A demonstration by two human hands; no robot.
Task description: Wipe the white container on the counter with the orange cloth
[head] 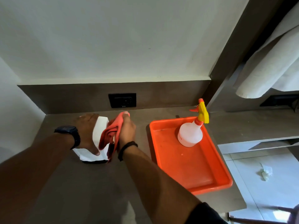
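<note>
A container stands on the counter toward its far left, with the left hand laid over its left side and the right hand just beside it on the right, pressing a cloth against it. To the right lies a tray, a spray bottle upright in its far end. A wall socket sits behind the container, on the far upstand.
</note>
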